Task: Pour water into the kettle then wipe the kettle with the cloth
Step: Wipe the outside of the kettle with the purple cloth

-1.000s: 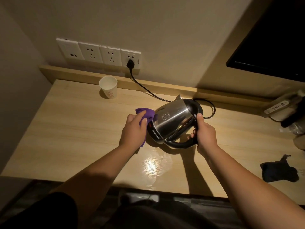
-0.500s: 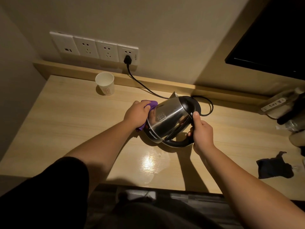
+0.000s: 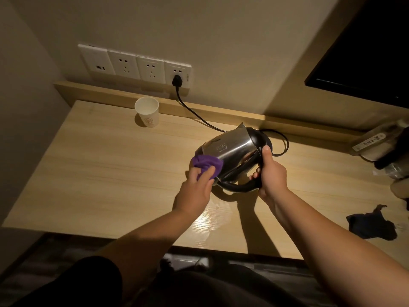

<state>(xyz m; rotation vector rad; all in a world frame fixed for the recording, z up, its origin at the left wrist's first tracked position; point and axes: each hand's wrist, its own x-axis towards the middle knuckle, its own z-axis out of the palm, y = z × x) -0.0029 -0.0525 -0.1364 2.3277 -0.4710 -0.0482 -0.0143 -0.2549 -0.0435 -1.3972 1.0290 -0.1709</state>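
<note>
Gripping the black handle, the right hand tilts a steel kettle above the wooden desk, near its back edge, while the left hand, fingers closed around a bunched purple cloth, presses it to the kettle's lower side. The polished shell looks rigid and slippery, likely heavy with water, so the handle seems the safest hold; the cloth is soft and light. In view: one kettle, one purple cloth, one paper cup, four wall sockets.
</note>
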